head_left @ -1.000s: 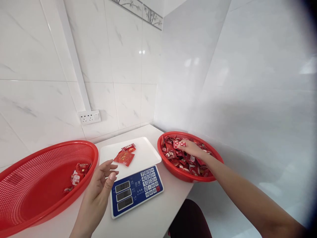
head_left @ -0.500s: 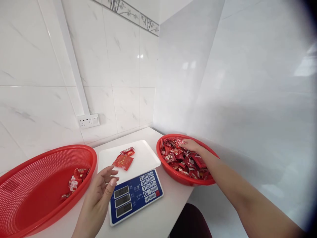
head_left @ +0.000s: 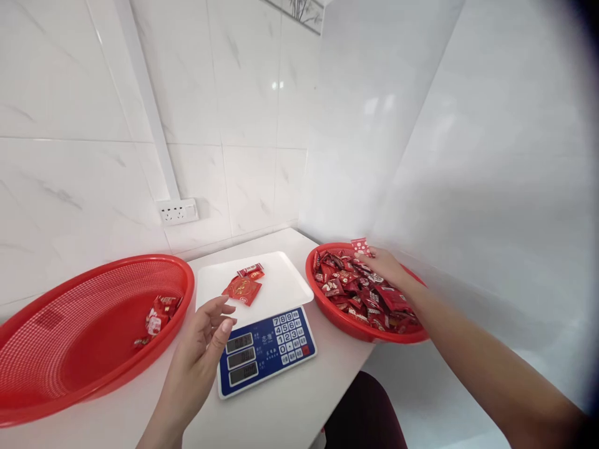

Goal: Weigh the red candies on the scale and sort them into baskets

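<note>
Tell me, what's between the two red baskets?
In the head view, a scale stands between the left basket and the right basket, with red packets on its white pan. The left hand also shows there, open.

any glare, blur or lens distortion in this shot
Head view: small bright reflections on the tiled wall, softer glare on the grey wall; head view: dark, blurry shading down the right edge; head view: the scale's readouts look dim, digits hard to read.

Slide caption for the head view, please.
Right hand holds dotted packet at fuller basket; left hand open beside the scale.
</note>
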Available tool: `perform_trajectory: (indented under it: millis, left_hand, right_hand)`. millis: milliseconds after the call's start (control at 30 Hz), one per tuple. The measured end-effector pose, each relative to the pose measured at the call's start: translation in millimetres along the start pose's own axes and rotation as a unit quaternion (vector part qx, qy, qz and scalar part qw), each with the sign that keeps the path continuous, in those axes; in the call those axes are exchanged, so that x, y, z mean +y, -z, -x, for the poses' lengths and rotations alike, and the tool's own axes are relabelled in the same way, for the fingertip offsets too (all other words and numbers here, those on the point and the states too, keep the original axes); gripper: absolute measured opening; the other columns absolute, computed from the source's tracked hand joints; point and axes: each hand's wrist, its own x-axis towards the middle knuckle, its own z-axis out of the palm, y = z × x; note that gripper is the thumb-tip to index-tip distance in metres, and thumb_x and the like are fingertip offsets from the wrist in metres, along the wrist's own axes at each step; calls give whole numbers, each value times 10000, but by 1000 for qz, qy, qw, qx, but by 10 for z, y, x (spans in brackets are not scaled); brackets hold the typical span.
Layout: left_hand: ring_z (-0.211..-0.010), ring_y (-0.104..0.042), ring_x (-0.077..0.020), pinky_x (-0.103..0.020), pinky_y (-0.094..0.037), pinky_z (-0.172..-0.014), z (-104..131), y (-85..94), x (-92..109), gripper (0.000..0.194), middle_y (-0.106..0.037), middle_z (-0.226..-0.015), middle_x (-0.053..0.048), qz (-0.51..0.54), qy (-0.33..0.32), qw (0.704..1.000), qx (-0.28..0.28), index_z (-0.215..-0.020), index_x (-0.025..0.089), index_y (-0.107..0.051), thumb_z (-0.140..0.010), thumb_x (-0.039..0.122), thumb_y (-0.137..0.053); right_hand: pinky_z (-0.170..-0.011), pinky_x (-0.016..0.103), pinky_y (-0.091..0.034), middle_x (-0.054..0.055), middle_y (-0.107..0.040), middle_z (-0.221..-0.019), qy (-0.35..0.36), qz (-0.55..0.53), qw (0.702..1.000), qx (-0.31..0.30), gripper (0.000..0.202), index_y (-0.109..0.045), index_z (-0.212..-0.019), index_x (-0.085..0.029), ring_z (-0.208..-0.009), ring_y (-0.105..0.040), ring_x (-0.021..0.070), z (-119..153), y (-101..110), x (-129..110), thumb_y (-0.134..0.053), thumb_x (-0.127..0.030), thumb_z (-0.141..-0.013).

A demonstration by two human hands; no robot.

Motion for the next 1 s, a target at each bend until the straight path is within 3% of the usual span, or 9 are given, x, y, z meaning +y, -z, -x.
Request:
perform_trajectory:
  millis: [167, 333, 433, 533, 667, 1000]
  left_hand:
    - [-951, -565, -208, -372, -467, -819, -4, 35, -3, 382, -564, -1059, -53, -8, -5, 1000, -13, -1153, 257, -455, -828, 456, -482]
    - [-923, -563, -202, -366, -457, -807, -1, 55, -4, 375, -557, -1049, -58, 0, -9, 1000, 2, -1142, 246, -454, -829, 451, -481]
    - [-951, -553, -205, -356, -453, -814, 11, 70, -7, 377, -549, -1061, -65, 13, -12, 1000, 3, -1145, 238, -448, -836, 451, -470]
    - [-969, -546, -205, -350, -449, -826, 21, 93, 12, 382, -542, -1076, -70, 13, -4, 1000, 0, -1151, 236, -447, -841, 459, -456]
    - [-945, -556, -203, -344, -452, -813, 39, 119, 64, 384, -563, -1055, -67, 26, -19, 999, 16, -1135, 235, -469, -827, 463, -480]
    - [-947, -553, -195, -347, -456, -805, 67, 96, 95, 336, -558, -1064, -56, 21, -21, 1000, -1, -1137, 253, -469, -840, 410, -485]
  right_hand:
    - [-660, 279, -447, 26, -687, -791, 87, -45, 995, -34, 324, -614, -801, -178, -753, -618, 217, 191, -93, -439, -453, -459, -791]
    - [-755, 312, -449, 74, -676, -896, 163, -26, 983, -81, 245, -629, -839, -173, -848, -616, 236, 303, -469, -1011, -472, -356, -795]
    - [-880, 330, -420, 112, -623, -1099, 208, -37, 965, -154, 315, -626, -1012, -144, -1015, -574, 253, 343, -758, -1307, -540, -294, -749]
    - [-1018, 345, -312, 138, -418, -1355, 246, -52, 944, -214, 600, -498, -1236, -121, -1237, -394, 264, 391, -948, -1509, -624, -325, -687]
    - [-1059, 359, -256, 128, -358, -1397, 275, -69, 936, -210, 579, -426, -1307, -138, -1278, -336, 231, 479, -965, -1601, -524, -348, -776]
    - [-1033, 377, -296, 100, -416, -1358, 270, 22, 934, -232, 507, -476, -1284, -189, -1249, -372, 259, 572, -989, -1417, -510, -278, -786]
